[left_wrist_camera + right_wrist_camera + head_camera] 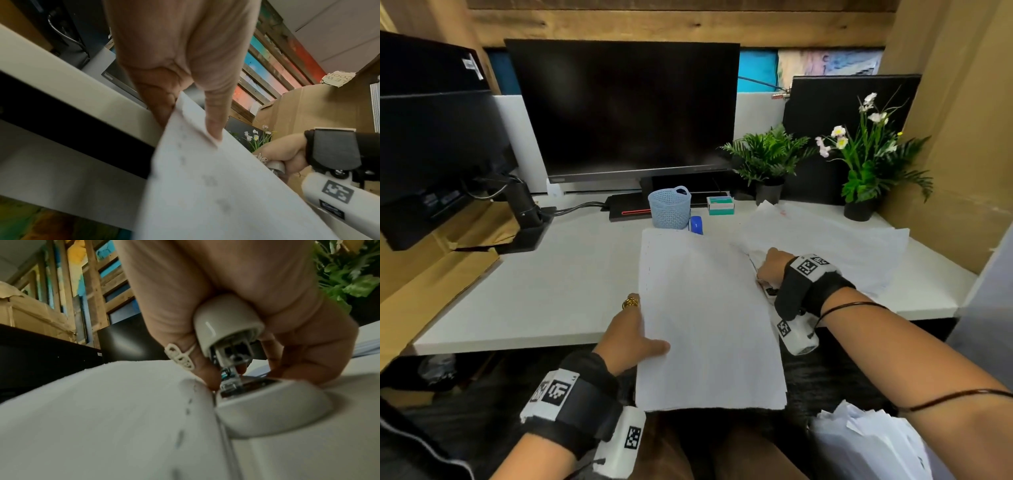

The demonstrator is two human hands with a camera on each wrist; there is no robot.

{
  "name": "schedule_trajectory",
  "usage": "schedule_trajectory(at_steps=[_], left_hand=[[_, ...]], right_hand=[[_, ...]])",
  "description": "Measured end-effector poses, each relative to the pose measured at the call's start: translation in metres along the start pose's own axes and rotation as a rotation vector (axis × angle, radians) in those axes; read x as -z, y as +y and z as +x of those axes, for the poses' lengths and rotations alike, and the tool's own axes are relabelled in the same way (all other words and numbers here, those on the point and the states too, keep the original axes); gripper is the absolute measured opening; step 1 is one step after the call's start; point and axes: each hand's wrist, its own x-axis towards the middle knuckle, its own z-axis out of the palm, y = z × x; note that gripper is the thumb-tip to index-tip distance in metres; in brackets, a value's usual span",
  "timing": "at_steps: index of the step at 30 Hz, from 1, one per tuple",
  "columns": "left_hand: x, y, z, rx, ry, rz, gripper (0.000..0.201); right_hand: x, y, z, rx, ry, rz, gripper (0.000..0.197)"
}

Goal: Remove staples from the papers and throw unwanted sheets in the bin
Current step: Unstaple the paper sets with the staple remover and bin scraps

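A stack of white papers point(709, 315) is lifted off the desk front edge, with a row of small marks along its side point(185, 410). My left hand point(635, 329) grips its left edge, thumb on top and fingers underneath, as the left wrist view shows point(189, 120). My right hand point(772, 265) grips a white stapler-like tool point(228, 324) at the stack's right edge. The tool's arm is raised off its base point(273, 402), and its metal tip meets the paper edge. The tool's end point(276, 166) also shows in the left wrist view.
Loose sheets point(825, 240) are spread on the white desk point(551, 291) to the right. A blue mesh basket point(670, 209), blue stapler point(695, 224) and small box point(719, 205) stand behind. Monitor point(623, 109) and two potted plants point(768, 161) line the back. Discarded paper point(869, 445) fills a container at lower right.
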Motion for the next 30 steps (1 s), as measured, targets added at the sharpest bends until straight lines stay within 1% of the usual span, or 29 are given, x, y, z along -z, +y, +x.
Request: schedule_trajectory(at_steps=[1, 2, 4, 5, 6, 7, 8, 10, 12, 15, 16, 18, 20, 22, 23, 24, 25, 27, 30], left_hand=[[-0.001, 0.003, 0.000, -0.007, 0.059, -0.010, 0.036], [-0.001, 0.003, 0.002, -0.005, 0.138, -0.023, 0.029], [0.001, 0.003, 0.006, 0.010, 0.270, -0.059, 0.043], [0.002, 0.003, 0.007, -0.001, 0.288, -0.088, 0.042], [0.001, 0.003, 0.008, -0.025, 0.281, -0.118, 0.032], [0.001, 0.006, 0.007, -0.048, 0.240, -0.137, 0.020], [-0.002, 0.008, 0.006, -0.070, 0.203, -0.147, 0.021], [-0.007, 0.009, 0.005, -0.096, 0.166, -0.190, 0.031], [-0.013, 0.008, 0.006, -0.090, 0.184, -0.223, 0.028], [-0.021, 0.007, 0.008, -0.071, 0.262, -0.260, 0.011], [-0.023, 0.007, 0.009, -0.072, 0.290, -0.264, 0.010], [-0.025, 0.013, 0.008, -0.109, 0.309, -0.263, 0.017], [-0.029, 0.018, 0.006, -0.160, 0.265, -0.212, 0.020], [-0.035, 0.024, 0.004, -0.214, 0.212, -0.157, 0.009], [-0.038, 0.027, 0.002, -0.234, 0.198, -0.147, 0.009], [-0.042, 0.028, 0.002, -0.255, 0.193, -0.139, 0.017], [-0.047, 0.031, 0.001, -0.269, 0.190, -0.145, 0.022], [-0.054, 0.037, -0.002, -0.283, 0.206, -0.157, 0.025], [-0.062, 0.043, -0.004, -0.318, 0.214, -0.139, 0.024]], right_hand=[[0.000, 0.001, -0.001, -0.015, 0.016, 0.010, 0.055], [0.001, 0.002, -0.003, -0.012, 0.031, 0.039, 0.059], [0.000, 0.004, -0.004, 0.003, 0.058, 0.105, 0.062], [0.000, 0.006, -0.004, 0.006, 0.080, 0.148, 0.062], [-0.001, 0.008, -0.003, 0.014, 0.101, 0.197, 0.061], [-0.001, 0.011, -0.003, 0.022, 0.121, 0.259, 0.060], [0.001, 0.015, -0.004, 0.033, 0.146, 0.336, 0.059], [0.006, 0.020, -0.005, 0.071, 0.211, 0.506, 0.059], [0.012, 0.021, -0.010, 0.113, 0.292, 0.633, 0.059], [0.023, 0.018, -0.017, 0.195, 0.418, 0.769, 0.053], [0.026, 0.017, -0.020, 0.221, 0.447, 0.821, 0.050], [0.031, 0.013, -0.027, 0.261, 0.479, 0.955, 0.046], [0.035, 0.007, -0.037, 0.292, 0.487, 1.120, 0.041], [0.037, 0.000, -0.046, 0.309, 0.424, 1.307, 0.030], [0.036, -0.004, -0.050, 0.312, 0.376, 1.379, 0.026], [0.034, -0.007, -0.053, 0.309, 0.340, 1.434, 0.026], [0.032, -0.010, -0.056, 0.299, 0.323, 1.473, 0.029], [0.023, -0.012, -0.059, 0.265, 0.350, 1.489, 0.035], [0.011, -0.010, -0.063, 0.237, 0.477, 1.413, 0.040]])
